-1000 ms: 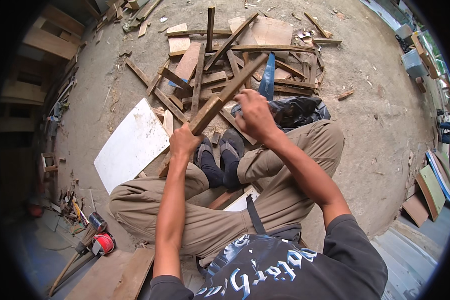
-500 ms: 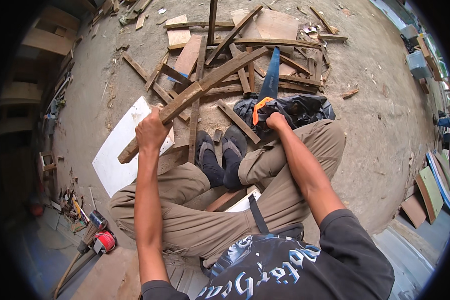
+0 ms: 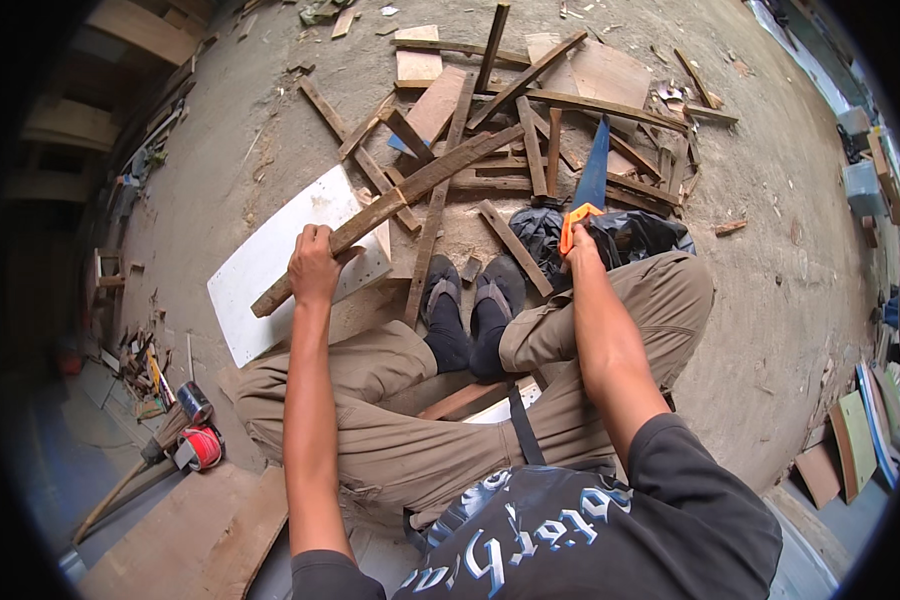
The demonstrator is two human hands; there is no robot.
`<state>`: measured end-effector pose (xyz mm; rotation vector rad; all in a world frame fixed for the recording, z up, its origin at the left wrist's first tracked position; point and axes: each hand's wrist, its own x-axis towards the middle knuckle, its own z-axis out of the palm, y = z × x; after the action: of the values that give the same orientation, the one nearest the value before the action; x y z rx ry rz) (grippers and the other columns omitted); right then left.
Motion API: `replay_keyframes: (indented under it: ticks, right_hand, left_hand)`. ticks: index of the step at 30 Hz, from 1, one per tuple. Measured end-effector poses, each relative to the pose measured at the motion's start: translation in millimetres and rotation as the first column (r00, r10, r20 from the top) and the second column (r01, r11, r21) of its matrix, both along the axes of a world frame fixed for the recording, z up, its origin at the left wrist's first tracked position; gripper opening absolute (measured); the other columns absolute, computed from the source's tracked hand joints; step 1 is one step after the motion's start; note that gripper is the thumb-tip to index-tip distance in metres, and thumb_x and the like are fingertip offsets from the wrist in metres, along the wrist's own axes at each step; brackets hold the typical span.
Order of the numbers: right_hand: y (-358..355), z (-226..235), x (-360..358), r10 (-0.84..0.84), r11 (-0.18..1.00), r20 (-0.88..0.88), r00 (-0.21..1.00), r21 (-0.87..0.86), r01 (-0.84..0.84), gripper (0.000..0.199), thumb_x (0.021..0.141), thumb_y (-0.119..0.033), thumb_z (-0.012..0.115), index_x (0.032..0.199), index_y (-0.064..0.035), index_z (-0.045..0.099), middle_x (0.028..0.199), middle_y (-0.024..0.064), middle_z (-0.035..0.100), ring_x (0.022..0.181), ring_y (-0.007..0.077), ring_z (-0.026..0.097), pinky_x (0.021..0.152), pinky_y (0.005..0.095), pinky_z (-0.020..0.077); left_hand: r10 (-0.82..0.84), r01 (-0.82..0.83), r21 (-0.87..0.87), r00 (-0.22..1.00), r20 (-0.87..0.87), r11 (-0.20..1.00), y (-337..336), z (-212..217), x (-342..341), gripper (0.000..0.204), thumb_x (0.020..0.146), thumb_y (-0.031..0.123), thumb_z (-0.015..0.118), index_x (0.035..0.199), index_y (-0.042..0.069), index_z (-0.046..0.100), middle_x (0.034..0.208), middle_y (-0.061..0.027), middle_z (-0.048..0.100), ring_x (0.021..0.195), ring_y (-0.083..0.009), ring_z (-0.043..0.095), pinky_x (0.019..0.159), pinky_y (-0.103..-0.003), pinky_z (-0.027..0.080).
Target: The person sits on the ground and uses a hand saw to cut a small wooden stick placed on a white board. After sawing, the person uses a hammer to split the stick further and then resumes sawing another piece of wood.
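Observation:
A long brown wooden strip [image 3: 425, 180] slants across the view, its near end above a white board [image 3: 275, 255] and its far end over the scrap pile. My left hand [image 3: 315, 265] is closed around its near part. Farther right, my right hand [image 3: 578, 250] is wrapped around the orange handle [image 3: 577, 222] of a handsaw. The saw's blue blade [image 3: 593, 165] points away from me toward the pile. A crumpled black plastic bag [image 3: 642, 235] lies beside and beneath the saw handle. My fingers partly hide the handle.
Scrap timber [image 3: 610, 100] is heaped ahead of my shoes [image 3: 498, 285]. A loose wooden piece [image 3: 515, 248] lies just beyond them. A red tape roll [image 3: 205, 447] and a can [image 3: 194, 402] are at lower left. Panels [image 3: 852, 440] lean at the right.
My right hand has closed on the saw handle, and the saw has shifted slightly. My left hand still holds the wooden strip. The whole view has swung a little to the left.

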<state>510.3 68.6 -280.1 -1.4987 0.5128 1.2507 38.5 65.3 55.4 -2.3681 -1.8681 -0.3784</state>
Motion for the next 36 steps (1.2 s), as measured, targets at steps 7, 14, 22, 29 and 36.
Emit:
replay_keyframes:
  ticks: [7, 14, 22, 29, 36]
  right_hand:
    - [42, 122, -25, -0.361, 0.898, 0.057, 0.931, 0.291, 0.331, 0.016, 0.083, -0.010, 0.051, 0.096, -0.0017, 0.056, 0.079, 0.0122, 0.063, 0.058, 0.0277, 0.062, 0.050, 0.0364, 0.0561]
    - [-5, 265, -73, -0.401, 0.884, 0.405, 0.822, 0.408, 0.230, 0.014, 0.072, 0.001, 0.065, 0.077, 0.0061, 0.053, 0.073, 0.0147, 0.062, 0.052, 0.0251, 0.061, 0.039, 0.0352, 0.0491]
    - [-70, 349, -158, -0.245, 0.570, 0.725, 0.643, 0.644, -0.510, 0.018, 0.098, -0.018, 0.061, 0.105, -0.0033, 0.054, 0.077, 0.0016, 0.058, 0.065, 0.0080, 0.055, 0.059, 0.0231, 0.0447]
    - [-110, 358, -226, 0.032, 0.374, 0.824, 0.566, 0.515, -0.771, 0.013, 0.098, -0.014, 0.060, 0.101, -0.0030, 0.053, 0.073, 0.0009, 0.057, 0.063, 0.0077, 0.054, 0.060, 0.0242, 0.0457]
    - [-115, 339, -236, 0.010, 0.261, 0.898, 0.440, 0.422, -0.868, 0.011, 0.097, -0.011, 0.060, 0.092, -0.0011, 0.059, 0.068, -0.0031, 0.053, 0.059, 0.0046, 0.048, 0.053, 0.0212, 0.0381]
  left_hand:
    - [0.137, -0.137, -0.122, 0.991, -0.014, 0.983, -17, -14, -34, 0.050, 0.068, 0.038, 0.084, 0.096, 0.003, 0.062, 0.098, -0.0112, 0.063, 0.094, -0.0297, 0.064, 0.078, -0.042, 0.049]
    - [0.149, -0.154, -0.096, 0.987, -0.058, 0.983, -24, -27, -54, 0.051, 0.065, 0.029, 0.087, 0.102, 0.006, 0.059, 0.101, -0.0076, 0.064, 0.096, -0.0234, 0.064, 0.079, -0.038, 0.050]
    - [0.179, -0.181, -0.054, 0.983, -0.044, 0.982, -35, -26, -66, 0.052, 0.067, 0.043, 0.084, 0.096, 0.007, 0.060, 0.100, -0.0070, 0.064, 0.091, -0.0233, 0.065, 0.078, -0.036, 0.049]
    - [0.120, -0.122, -0.021, 0.991, -0.066, 0.992, -41, -16, -70, 0.075, 0.071, 0.067, 0.071, 0.115, 0.006, 0.061, 0.117, -0.0092, 0.061, 0.116, -0.0236, 0.055, 0.099, -0.051, 0.038]
    - [0.085, -0.084, -0.042, 0.996, 0.031, 0.996, -25, -27, -12, 0.065, 0.092, 0.059, 0.053, 0.132, 0.008, 0.053, 0.132, -0.0100, 0.057, 0.127, -0.0211, 0.050, 0.110, -0.054, 0.031]
